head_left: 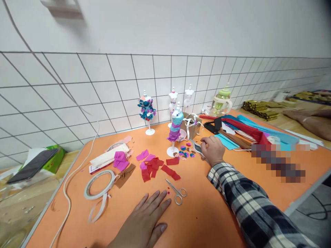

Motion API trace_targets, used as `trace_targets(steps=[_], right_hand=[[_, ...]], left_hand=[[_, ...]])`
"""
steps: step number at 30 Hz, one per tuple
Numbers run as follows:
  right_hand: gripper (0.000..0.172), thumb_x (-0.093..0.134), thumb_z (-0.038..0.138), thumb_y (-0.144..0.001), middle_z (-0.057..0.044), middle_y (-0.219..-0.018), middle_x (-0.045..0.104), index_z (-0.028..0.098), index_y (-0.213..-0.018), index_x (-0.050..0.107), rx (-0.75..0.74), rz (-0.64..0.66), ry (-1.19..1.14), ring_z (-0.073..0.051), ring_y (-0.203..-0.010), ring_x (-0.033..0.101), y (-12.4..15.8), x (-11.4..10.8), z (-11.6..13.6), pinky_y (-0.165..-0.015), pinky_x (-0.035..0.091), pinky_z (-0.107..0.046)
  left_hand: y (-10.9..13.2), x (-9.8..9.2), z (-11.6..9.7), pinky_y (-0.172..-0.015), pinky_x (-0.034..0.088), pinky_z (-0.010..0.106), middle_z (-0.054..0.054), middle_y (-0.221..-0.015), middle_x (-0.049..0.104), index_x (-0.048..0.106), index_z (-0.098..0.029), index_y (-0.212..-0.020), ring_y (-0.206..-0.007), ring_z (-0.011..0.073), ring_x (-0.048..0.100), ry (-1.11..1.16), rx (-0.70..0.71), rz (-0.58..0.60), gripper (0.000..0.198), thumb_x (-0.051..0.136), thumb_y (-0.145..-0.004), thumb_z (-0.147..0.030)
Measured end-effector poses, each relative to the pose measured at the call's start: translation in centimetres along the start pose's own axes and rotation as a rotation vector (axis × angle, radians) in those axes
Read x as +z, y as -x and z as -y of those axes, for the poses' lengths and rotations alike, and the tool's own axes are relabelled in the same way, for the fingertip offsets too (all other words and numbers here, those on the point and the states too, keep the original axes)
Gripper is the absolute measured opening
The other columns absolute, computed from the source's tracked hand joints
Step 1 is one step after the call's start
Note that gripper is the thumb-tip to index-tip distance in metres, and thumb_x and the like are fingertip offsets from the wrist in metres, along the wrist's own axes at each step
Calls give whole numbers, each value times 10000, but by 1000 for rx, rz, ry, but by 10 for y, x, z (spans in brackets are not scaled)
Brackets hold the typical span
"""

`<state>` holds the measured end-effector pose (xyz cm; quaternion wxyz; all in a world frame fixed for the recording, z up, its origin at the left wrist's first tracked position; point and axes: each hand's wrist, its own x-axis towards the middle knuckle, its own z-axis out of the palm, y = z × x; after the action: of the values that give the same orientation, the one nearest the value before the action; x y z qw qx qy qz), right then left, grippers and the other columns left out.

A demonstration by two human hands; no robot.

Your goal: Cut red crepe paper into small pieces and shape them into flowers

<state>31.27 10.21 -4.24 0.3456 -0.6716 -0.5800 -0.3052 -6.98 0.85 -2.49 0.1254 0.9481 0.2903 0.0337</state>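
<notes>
My left hand (pixel 152 213) lies palm down on the orange table, fingers stretched, beside small silver scissors (pixel 179 193). With fingers curled, my right hand (pixel 213 150), in a plaid sleeve, is at a narrow grey, dark-edged thing (pixel 198 148); its kind is unclear. Left of it lie several colourful round sequins (pixel 184 151) and a small dress form (pixel 176 125) wrapped in blue and purple paper. Red crepe paper strips (pixel 152 167) and pink pieces (pixel 142 155) lie between the hands and the wall. A roll of double-sided tape (pixel 99 184) is left of my left hand.
Behind stand a decorated dress form (pixel 147 110), two white ones (pixel 173 100), a bag with white ribbon (pixel 192 125) and a green-lidded bottle (pixel 222 101). Folded crepe paper (pixel 248 127) covers the right. A white cable (pixel 68 193) crosses the left edge. Another person's arm (pixel 307 120) is far right.
</notes>
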Motion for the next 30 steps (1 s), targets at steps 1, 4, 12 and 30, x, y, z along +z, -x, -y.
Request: trace_targets(steps=[1, 4, 12, 30], right_hand=[[224, 526, 196, -882, -50, -719, 641, 200, -813, 739, 13, -3, 10, -210, -769, 523, 2, -3, -1, -695, 338, -322], [229, 519, 191, -880, -58, -744, 651, 197, -821, 741, 55, -5, 31, -212, -788, 531, 5, -12, -2, -696, 339, -319], [242, 501, 204, -867, -72, -750, 651, 193, -820, 738, 166, 16, 4, -221, -787, 530, 3, -9, -7, -675, 328, -327], [186, 542, 131, -855, -27, -693, 631, 202, -898, 710, -381, 56, -403, -174, -680, 540, 23, -48, 46, -640, 400, -294]], left_hand=[[0, 0, 1, -1129, 441, 573, 13, -1607, 373, 285, -367, -1583, -1441, 297, 441, -20, 15, 1, 581, 476, -1034, -374], [0, 0, 2, -1128, 448, 559, 28, -1614, 363, 270, -346, -1593, -1438, 297, 448, -63, 37, 3, 590, 468, -1038, -379], [5, -10, 7, -1063, 529, 438, 52, -1464, 614, 469, -323, -1494, -1294, 263, 613, -63, -33, -190, 509, 526, -999, -426], [27, -42, 77, -850, 440, 566, 167, -914, 729, 552, -234, -843, -963, 421, 667, -64, -910, -271, 276, 407, -900, -462]])
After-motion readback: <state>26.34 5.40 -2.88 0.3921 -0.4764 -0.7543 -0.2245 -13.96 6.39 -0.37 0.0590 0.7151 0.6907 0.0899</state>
